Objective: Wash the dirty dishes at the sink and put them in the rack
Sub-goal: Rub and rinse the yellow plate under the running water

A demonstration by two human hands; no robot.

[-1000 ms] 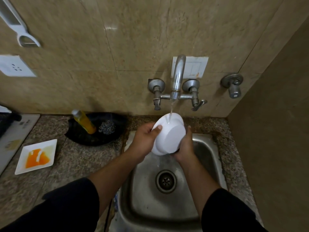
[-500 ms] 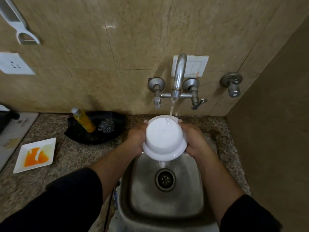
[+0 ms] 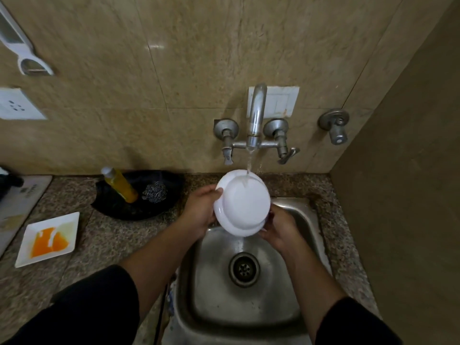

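A white bowl [image 3: 242, 204] is held upside down and tilted over the steel sink [image 3: 296, 317], its underside facing me. Water runs from the wall tap [image 3: 256, 115] onto the bowl's far edge. My left hand [image 3: 200, 211] grips the bowl's left rim. My right hand [image 3: 281, 229] holds its lower right rim from below. A white square plate [image 3: 69, 221] smeared with orange residue lies on the counter at the left. No rack is in view.
A black pan [image 3: 139, 207] on the granite counter holds a yellow soap bottle [image 3: 120, 184] and a steel scrubber [image 3: 154, 192]. A second valve [image 3: 336, 127] juts from the wall at right. A side wall [image 3: 410, 195] closes the right. An appliance edge [image 3: 17, 200] sits far left.
The bowl has been turned in the stream: first tilted sideways, then base up between both hands, now tilted with my right hand lower under its rim.
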